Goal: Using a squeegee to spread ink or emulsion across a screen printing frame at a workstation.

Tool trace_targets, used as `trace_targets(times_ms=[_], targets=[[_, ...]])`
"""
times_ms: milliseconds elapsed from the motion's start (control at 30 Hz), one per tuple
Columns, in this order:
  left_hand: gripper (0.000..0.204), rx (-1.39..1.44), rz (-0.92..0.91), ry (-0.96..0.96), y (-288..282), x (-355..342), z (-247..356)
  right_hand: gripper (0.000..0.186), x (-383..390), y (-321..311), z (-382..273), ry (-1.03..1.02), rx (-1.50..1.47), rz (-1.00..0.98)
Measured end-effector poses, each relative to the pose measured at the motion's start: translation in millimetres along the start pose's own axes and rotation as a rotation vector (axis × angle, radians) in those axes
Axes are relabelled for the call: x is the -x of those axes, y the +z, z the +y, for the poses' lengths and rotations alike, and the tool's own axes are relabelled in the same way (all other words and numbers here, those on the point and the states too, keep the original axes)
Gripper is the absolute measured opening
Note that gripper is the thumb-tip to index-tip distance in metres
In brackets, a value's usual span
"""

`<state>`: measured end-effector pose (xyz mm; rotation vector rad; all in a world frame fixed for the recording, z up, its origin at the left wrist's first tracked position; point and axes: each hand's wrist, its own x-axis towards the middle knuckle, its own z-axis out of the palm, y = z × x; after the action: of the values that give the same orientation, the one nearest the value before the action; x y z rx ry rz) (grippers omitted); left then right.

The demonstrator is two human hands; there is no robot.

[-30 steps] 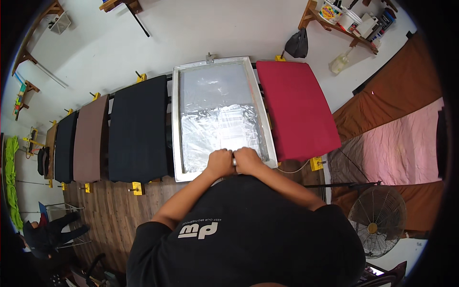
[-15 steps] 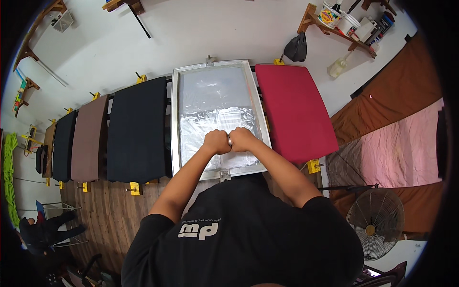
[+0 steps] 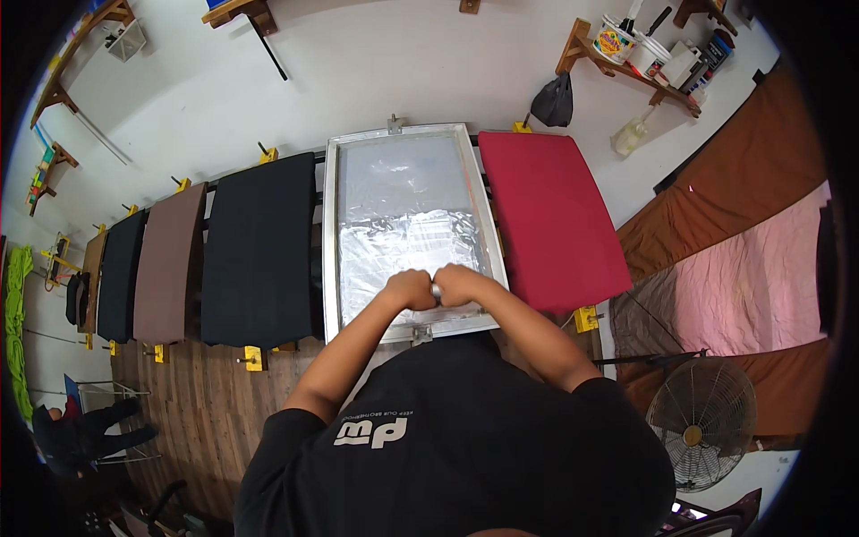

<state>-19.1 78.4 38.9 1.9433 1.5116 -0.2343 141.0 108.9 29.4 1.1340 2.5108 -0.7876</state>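
Observation:
A screen-printing frame (image 3: 332,233) with a pale metal border lies in front of me. The far part of its mesh (image 3: 403,183) is grey; the nearer part looks shiny and silvery. My left hand (image 3: 411,290) and my right hand (image 3: 457,285) are closed in fists, side by side over the near part of the mesh. Whatever they grip is hidden beneath the fingers. A small shiny ring-like spot (image 3: 436,291) shows where the fists meet. Metal clamps (image 3: 421,333) sit at the near and far ends of the frame.
Left of the frame stands a row of cloth-covered boards, with a black one (image 3: 259,251) nearest and a brown one (image 3: 168,259) beyond. A red board (image 3: 555,224) is on the right. A fan (image 3: 701,425) stands at lower right, and a person (image 3: 85,434) is at lower left.
Both fists have moved toward me along the mesh, still together and closed. The whole scene sits slightly lower in view. The frame and boards otherwise look the same.

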Motion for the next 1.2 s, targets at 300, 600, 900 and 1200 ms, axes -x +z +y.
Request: trace_targets(times_ms=[300, 600, 900, 1200], targets=[[0.026, -0.012, 0.572, 0.171, 76, 11, -5, 0.023, 24, 70, -15, 0.023, 0.104, 0.447], [0.028, 0.001, 0.271, 0.010, 12, -16, -12, 0.026, -9, 2, 5, 0.048, 0.081, 0.205], [0.031, -0.055, 0.277, -0.010, 26, -11, -7, 0.021, -7, 17, 4, -0.012, 0.159, 0.172], [0.036, 0.000, 0.047, 0.002, 20, 4, -2, 0.022, 4, 21, 5, -0.004, -0.026, 0.029]])
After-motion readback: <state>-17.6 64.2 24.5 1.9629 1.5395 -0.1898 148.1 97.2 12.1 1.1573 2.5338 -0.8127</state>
